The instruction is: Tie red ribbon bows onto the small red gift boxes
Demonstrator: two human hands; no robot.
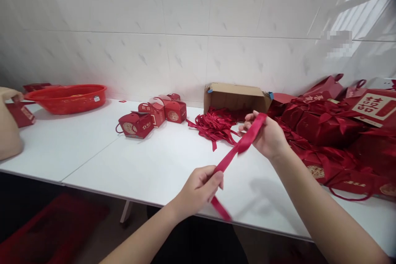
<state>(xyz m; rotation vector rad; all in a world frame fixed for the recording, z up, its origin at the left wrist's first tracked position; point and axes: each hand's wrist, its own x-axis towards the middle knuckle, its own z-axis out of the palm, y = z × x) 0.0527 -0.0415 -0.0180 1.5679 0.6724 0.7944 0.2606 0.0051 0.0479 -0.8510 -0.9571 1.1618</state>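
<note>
A red satin ribbon (230, 156) runs slantwise between my two hands above the white table. My left hand (201, 187) pinches it lower down, and its loose end hangs below the fingers near the table's front edge. Higher and to the right, my right hand (266, 134) has the ribbon's upper part looped over its fingers, palm partly turned toward me. Just behind that hand lies a heap of red ribbons (215, 126), spilling out of an open cardboard box (238, 88).
Several small red gift boxes (136, 125) stand left of the ribbons. A large pile of red boxes with bows (328, 123) covers the right side. At far left are a red plastic basin (68, 101) and another person's sleeve (9, 128). A tiled wall (185, 57) rises behind the table (102, 161).
</note>
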